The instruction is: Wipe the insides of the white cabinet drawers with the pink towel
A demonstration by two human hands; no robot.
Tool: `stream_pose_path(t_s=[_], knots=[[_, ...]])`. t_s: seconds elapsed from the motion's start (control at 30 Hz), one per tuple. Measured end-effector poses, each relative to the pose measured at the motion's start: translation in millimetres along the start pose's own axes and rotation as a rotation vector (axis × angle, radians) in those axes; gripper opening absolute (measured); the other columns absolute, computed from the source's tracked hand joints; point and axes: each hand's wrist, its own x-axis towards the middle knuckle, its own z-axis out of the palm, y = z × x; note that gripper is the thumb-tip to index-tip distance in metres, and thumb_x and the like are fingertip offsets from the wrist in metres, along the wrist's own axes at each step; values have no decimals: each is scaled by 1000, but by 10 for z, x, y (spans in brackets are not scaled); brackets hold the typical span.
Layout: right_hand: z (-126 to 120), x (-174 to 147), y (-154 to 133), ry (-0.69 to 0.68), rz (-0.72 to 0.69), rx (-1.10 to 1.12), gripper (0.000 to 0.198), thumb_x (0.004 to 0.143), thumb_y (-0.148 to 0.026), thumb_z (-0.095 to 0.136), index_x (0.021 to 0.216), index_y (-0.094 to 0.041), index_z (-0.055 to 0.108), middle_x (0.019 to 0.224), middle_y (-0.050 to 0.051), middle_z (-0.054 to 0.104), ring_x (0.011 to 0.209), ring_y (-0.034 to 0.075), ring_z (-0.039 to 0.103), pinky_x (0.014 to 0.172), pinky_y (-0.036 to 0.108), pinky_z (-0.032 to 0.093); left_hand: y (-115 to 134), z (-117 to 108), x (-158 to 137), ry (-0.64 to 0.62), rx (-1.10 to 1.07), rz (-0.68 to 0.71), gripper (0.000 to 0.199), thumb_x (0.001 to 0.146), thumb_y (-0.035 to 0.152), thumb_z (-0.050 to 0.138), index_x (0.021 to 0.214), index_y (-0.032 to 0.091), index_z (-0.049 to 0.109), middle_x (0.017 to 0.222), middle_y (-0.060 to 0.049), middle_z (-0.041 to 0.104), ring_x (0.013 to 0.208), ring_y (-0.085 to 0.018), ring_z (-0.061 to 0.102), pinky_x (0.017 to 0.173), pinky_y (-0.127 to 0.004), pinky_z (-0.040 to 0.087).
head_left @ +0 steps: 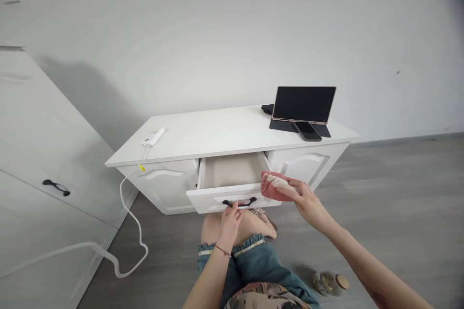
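My left hand [232,222] has its fingers closed around the black handle [248,202] of a white drawer [212,196], which is pulled out from the middle of the cabinet. A cream-coloured bottom [235,169] shows inside the drawer. At the drawer's right front corner, my right hand [308,203] grips a folded pink-and-white cloth [270,187] between thumb and fingers. The cloth hangs in front of that corner and hides it; whether the two touch, I cannot tell.
On the white cabinet top [210,133] stand a tablet [303,104], a phone [308,131], a black item [267,109] and a white power strip [154,136]. Its cable [139,231] trails to the floor. A glass jar [327,283] with a cork lid lies at lower right. A wardrobe [47,145] borders the left.
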Motion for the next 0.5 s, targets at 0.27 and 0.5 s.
stream_pose_path(t_s=[0.27, 0.5], knots=[[603, 457, -264, -69, -312, -408, 56, 88, -19, 54, 136, -45, 44, 153, 1, 32, 137, 36, 28, 105, 63, 23, -16, 86, 149, 52, -99, -5, 10, 75, 12, 65, 71, 20, 61, 81, -2, 68, 76, -15, 65, 87, -32, 46], [923, 870, -859, -140, -422, -281, 48, 88, -28, 56, 134, -39, 49, 155, 0, 27, 136, 35, 29, 108, 59, 22, -70, 5, 90, -18, -89, 28, 7, 72, 16, 66, 77, 19, 62, 85, -3, 66, 84, -19, 64, 83, -35, 47]])
